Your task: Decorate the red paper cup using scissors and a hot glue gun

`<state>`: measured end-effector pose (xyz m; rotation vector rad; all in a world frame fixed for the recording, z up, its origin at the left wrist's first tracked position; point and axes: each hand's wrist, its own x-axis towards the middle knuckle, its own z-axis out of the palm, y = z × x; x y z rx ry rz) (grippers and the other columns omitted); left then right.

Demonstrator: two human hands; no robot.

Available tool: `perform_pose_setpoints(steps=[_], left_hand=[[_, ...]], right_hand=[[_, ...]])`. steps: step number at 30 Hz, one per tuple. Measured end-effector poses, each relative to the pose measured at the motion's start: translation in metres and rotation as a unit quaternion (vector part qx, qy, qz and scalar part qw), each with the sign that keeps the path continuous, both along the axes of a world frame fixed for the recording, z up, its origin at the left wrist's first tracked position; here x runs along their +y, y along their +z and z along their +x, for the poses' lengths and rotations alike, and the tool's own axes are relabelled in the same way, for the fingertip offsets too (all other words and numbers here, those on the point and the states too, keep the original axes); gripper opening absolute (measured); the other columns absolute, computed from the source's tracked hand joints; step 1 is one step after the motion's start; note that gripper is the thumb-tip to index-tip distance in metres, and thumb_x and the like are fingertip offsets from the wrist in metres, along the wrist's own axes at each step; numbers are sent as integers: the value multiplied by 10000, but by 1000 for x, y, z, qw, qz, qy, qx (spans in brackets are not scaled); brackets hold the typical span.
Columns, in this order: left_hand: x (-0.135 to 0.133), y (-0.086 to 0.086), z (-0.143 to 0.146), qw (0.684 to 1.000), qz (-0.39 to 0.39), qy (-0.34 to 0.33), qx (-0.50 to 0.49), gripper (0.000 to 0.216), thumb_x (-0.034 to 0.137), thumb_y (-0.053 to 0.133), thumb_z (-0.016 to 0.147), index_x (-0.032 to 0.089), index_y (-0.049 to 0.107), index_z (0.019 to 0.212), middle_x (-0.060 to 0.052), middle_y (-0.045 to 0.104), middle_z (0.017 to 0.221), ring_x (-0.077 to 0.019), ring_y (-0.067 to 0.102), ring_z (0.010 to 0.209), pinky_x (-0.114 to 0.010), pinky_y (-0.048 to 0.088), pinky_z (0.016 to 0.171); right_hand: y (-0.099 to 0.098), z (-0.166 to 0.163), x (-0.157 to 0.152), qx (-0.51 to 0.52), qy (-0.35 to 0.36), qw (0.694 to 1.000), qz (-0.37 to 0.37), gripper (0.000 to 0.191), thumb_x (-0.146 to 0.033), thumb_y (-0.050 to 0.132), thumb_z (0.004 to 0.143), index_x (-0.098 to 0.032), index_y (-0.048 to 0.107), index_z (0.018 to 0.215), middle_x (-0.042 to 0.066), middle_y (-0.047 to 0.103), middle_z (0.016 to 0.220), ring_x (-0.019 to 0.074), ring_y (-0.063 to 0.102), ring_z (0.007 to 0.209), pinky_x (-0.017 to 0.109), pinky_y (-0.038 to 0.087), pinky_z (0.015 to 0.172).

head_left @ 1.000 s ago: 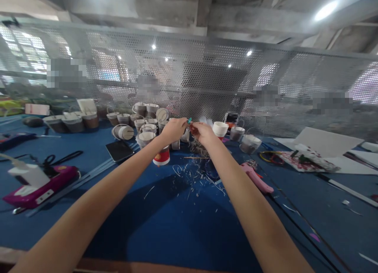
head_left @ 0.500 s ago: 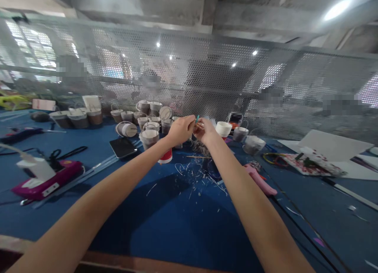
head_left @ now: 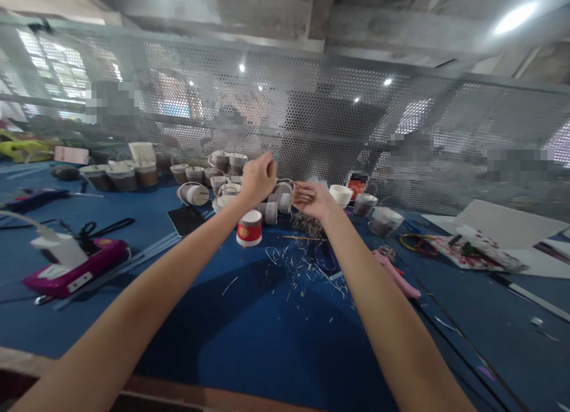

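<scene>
My left hand (head_left: pixel 259 177) is raised above the small cups, its fingers closed in a pinch. A small teal piece (head_left: pixel 275 157) shows at its fingertips; its kind is too small to tell. My right hand (head_left: pixel 312 199) is lower and to the right, palm turned partly up, with fingers curled together. What it pinches, if anything, I cannot make out. Below my left wrist stands an upside-down red and white paper cup (head_left: pixel 249 229). Beside it a grey wrapped cup (head_left: pixel 268 213) lies on its side. A tangle of pale fibres (head_left: pixel 308 223) lies under my right hand.
Several grey cups with handles (head_left: pixel 120 177) stand behind and left. Near them are a phone (head_left: pixel 184 221) and a purple power strip (head_left: pixel 89 268). Stacked white cups (head_left: pixel 341 195), pink-handled pliers (head_left: pixel 396 274) and white sheets (head_left: pixel 503 225) are to the right. Scraps litter the blue tabletop (head_left: pixel 267 341).
My hands have moved apart. The left rose and went left with the teal piece, uncovering the red paper cup; the right stayed nearly in place.
</scene>
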<state>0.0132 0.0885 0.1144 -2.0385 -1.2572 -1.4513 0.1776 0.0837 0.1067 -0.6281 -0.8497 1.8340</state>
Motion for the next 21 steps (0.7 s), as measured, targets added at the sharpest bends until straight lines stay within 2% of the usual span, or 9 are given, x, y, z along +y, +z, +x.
perform_pose_setpoints(steps=[2, 4, 9, 12, 14, 16, 18, 21], left_hand=[[4, 9, -14, 995, -44, 29, -81, 217, 145, 379, 852, 182, 496, 673, -16, 536, 624, -136, 521, 634, -258, 344, 597], [5, 13, -21, 991, -110, -1, -74, 229, 183, 393, 856, 172, 527, 671, -15, 567, 615, -131, 547, 615, -246, 375, 586], [4, 6, -15, 973, -216, -78, 25, 106, 214, 574, 767, 163, 619, 685, 12, 639, 581, -97, 571, 495, -201, 415, 521], [3, -1, -7, 962, -247, -76, 86, 252, 282, 612, 756, 162, 582, 537, -4, 588, 474, -119, 559, 475, -217, 403, 504], [2, -3, -4, 960, -246, -60, 117, 338, 320, 566, 801, 163, 552, 501, -25, 562, 456, -143, 565, 508, -238, 398, 522], [0, -3, 0, 961, -233, -47, 141, 319, 283, 485, 856, 158, 577, 577, -44, 591, 527, -160, 589, 587, -251, 407, 571], [-5, -3, 4, 963, -214, -42, 161, 242, 226, 422, 887, 156, 604, 744, -51, 637, 654, -165, 611, 683, -253, 416, 623], [-15, -3, 12, 964, -181, -40, 192, 193, 283, 409, 914, 174, 559, 970, -59, 657, 875, -181, 623, 824, -262, 421, 677]], right_hand=[[1, 6, -1, 8, 17, 1000, -11, 354, -23, 403, 848, -210, 299, 565, -103, 181, 380, 55, 195, 337, 157, 258, 366], [1, 9, -1, 13, 26, 999, -22, 363, -20, 379, 861, -212, 286, 567, -103, 176, 384, 55, 190, 337, 156, 250, 366], [-5, 7, 3, 25, 20, 999, -41, 354, -41, 376, 883, -211, 296, 584, -106, 187, 380, 53, 198, 332, 153, 264, 369], [-6, 5, 4, 29, 4, 998, -51, 353, -49, 366, 892, -213, 294, 588, -107, 190, 373, 54, 205, 326, 151, 277, 368], [-6, 6, 4, 31, -8, 998, -59, 357, -62, 371, 895, -216, 279, 587, -104, 198, 372, 58, 223, 327, 151, 289, 366], [-6, 7, 4, 34, -17, 997, -67, 351, -76, 382, 896, -218, 281, 592, -101, 217, 378, 61, 243, 333, 149, 306, 368], [-7, 7, 5, 33, -21, 996, -78, 330, -85, 391, 897, -217, 304, 607, -99, 253, 392, 62, 259, 341, 145, 320, 369], [-10, 7, 9, 14, -22, 994, -107, 302, -89, 382, 899, -214, 327, 630, -87, 328, 431, 58, 298, 358, 143, 318, 368]])
